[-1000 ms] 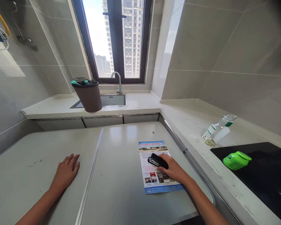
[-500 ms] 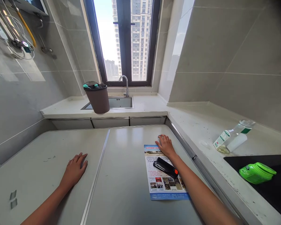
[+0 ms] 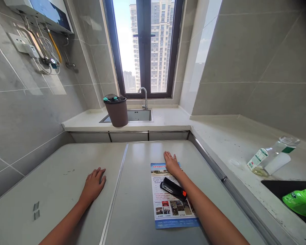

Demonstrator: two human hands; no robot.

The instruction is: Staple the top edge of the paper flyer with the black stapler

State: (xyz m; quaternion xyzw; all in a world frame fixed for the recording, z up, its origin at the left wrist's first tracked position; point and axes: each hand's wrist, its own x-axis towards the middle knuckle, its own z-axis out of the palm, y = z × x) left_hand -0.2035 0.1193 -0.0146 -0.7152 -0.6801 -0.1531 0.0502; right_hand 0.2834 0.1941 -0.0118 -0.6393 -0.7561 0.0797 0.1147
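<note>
My left hand (image 3: 92, 183) lies palm down on the pale grey tabletop (image 3: 91, 154), left of the metal seam strip, fingers stretched and nothing in it. On the other side of the strip, my right hand (image 3: 172, 164) rests flat with fingers extended, over the top right corner of a printed flyer (image 3: 159, 190). Across the middle of the flyer lies a black stapler-like object (image 3: 172, 188) with an orange-red end, close to my right forearm. That forearm covers part of the flyer's right edge.
A brown bin (image 3: 117, 114) stands at the sink (image 3: 140, 115), beside a curved faucet (image 3: 145, 97). On the right counter (image 3: 219, 136) are a tilted-looking clear jar (image 3: 272, 158) and a green container (image 3: 301, 202). A wall heater (image 3: 44, 13) with hoses hangs upper left.
The view has swung slightly left. My right hand, the flyer and the black object on it have shifted left across the tabletop. My left hand stays in place.
</note>
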